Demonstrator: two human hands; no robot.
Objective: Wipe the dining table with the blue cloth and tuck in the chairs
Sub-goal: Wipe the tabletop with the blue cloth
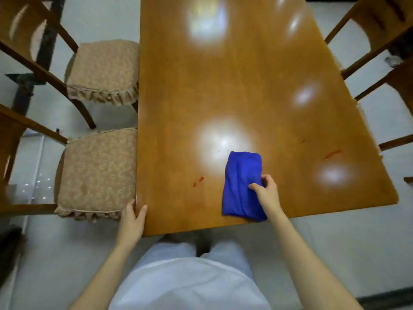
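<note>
Forearms reach fwd: L hand [134,217] grips desk [223,86] corner, thumb on top, R hand [267,190] pinches folded cloth [240,182] near front edge; it's soft, light, floppy, so prob best pressed flat mid-cloth to wipe red smears [199,181].

cloth [240,182]: blue, folded oblong, flat near table's near edge, right side pinched by right hand [267,189] | table [234,74]: glossy brown wood, red smears [199,181] either side of cloth | left chairs [96,173]: two, cushioned seats beside table edge, not under | right chairs [375,25]: wood frames, partly seen
</note>
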